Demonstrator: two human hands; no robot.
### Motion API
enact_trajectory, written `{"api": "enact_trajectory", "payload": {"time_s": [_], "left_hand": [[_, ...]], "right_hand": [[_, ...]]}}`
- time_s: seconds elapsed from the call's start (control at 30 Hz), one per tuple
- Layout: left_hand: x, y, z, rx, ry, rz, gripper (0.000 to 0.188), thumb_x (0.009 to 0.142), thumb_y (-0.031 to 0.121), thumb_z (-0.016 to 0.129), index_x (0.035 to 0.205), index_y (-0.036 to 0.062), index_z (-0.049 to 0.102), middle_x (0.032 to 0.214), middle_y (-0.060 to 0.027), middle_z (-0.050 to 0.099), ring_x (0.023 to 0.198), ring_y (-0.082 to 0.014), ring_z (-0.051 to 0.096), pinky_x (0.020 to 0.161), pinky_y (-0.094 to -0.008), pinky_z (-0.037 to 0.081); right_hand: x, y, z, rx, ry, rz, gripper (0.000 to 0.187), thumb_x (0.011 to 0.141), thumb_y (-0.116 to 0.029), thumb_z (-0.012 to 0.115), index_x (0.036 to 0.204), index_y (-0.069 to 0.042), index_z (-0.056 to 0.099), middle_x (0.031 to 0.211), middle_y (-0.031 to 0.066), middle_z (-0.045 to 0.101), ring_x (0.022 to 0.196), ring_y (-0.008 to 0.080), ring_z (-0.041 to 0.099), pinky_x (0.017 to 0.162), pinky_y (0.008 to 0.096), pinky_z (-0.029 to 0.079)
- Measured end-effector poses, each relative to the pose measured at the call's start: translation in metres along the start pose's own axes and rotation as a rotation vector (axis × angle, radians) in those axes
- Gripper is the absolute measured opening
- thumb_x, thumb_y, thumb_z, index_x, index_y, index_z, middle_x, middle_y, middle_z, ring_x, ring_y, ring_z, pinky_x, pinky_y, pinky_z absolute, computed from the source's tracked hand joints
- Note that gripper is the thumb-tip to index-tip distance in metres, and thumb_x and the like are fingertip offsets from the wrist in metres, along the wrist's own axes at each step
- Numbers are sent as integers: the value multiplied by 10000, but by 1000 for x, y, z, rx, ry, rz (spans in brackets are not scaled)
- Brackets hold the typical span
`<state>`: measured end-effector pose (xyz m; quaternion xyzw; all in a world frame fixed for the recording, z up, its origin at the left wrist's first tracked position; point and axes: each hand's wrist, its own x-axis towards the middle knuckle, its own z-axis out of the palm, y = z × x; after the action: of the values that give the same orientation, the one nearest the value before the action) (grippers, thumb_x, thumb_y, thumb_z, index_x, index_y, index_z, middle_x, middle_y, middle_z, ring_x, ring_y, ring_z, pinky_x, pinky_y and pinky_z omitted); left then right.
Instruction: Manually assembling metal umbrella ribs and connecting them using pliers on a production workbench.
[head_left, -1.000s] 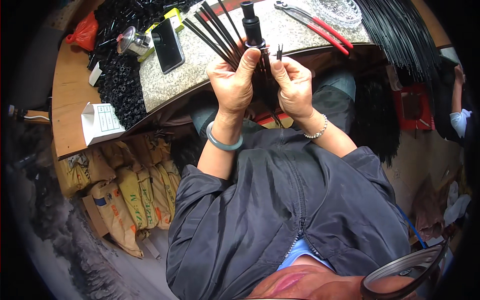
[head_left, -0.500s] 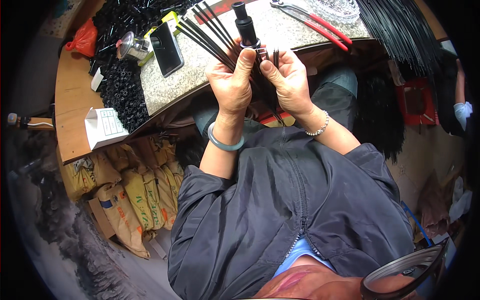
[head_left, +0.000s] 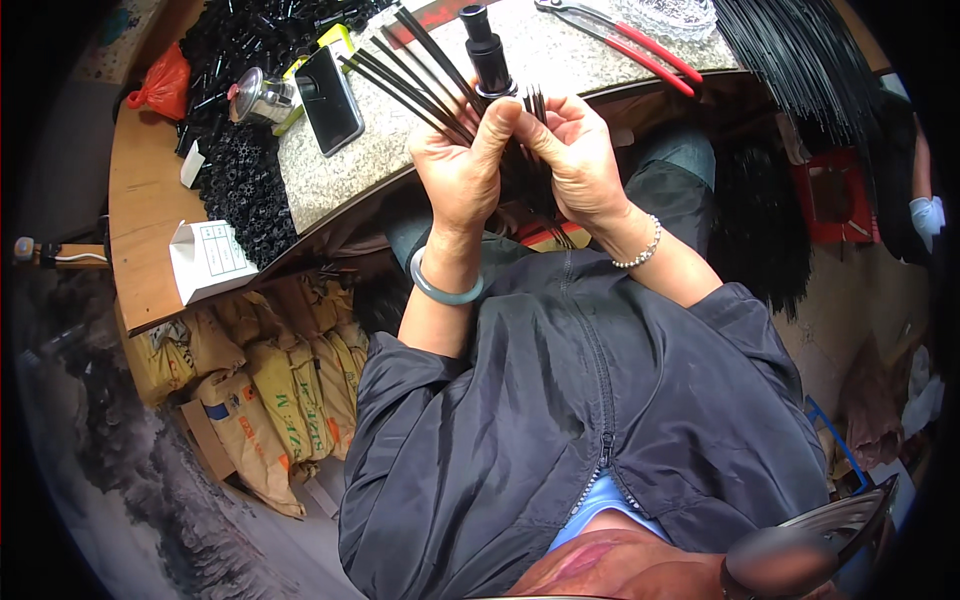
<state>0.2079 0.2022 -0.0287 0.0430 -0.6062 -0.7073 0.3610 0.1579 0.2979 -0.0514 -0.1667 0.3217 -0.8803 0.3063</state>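
Observation:
Both of my hands are raised over the table's near edge, around a black stepped plastic tube that looks like an umbrella runner (head_left: 487, 58). My left hand (head_left: 457, 182) is closed on a fan of thin black umbrella ribs (head_left: 408, 92), which spread up and to the left. My right hand (head_left: 582, 168) pinches close to the tube's base, its thumb against the left thumb. A few rib ends (head_left: 536, 98) poke up between the right fingers, and more ribs hang below the hands. The thumbs hide where the ribs meet the tube.
Red-handled pliers (head_left: 640, 50) and a glass dish (head_left: 678, 14) lie on the speckled tabletop (head_left: 330, 185). Left are a phone (head_left: 329, 100), lidded jar (head_left: 263, 98), heaped black parts (head_left: 240, 185), white box (head_left: 211, 262) and red bag (head_left: 163, 85). Long black rods (head_left: 800, 70) hang right; sacks (head_left: 250, 440) stand below.
My thumbs have come together over the tube's base, covering the pale wire ring that showed there. The right fingers have shifted slightly left, and more rib ends show beside them.

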Motion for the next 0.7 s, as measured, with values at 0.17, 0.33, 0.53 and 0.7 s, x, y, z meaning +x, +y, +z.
{"api": "enact_trajectory", "payload": {"time_s": [0.17,0.33,0.53,0.7], "left_hand": [[-2,-3,8,127,104,127,282,825,68,677,1064,-53,589,819,-24,637,723,-70,562,665,-200,458],[-6,-1,4,94,91,83,273,838,81,664,1055,-65,588,824,-40,646,740,-81,575,690,-208,460],[-5,-7,2,125,0,129,354,854,187,653,1105,-52,580,937,-106,653,815,-149,619,764,-267,492],[-5,-6,3,49,57,84,360,844,163,661,1120,-42,553,1037,-125,626,852,-170,623,786,-297,504]], "right_hand": [[-3,10,-6,15,37,-71,148,843,-69,649,960,13,612,879,58,659,774,73,594,705,209,496],[1,6,-11,-1,27,10,121,835,-71,658,925,7,636,862,39,657,763,70,591,712,209,490],[4,0,-5,122,-62,177,137,834,-57,656,947,12,619,889,53,649,801,82,594,738,213,488],[-3,3,-6,-7,-27,-13,151,830,-35,652,961,11,594,897,67,646,816,84,597,752,220,494]]}}
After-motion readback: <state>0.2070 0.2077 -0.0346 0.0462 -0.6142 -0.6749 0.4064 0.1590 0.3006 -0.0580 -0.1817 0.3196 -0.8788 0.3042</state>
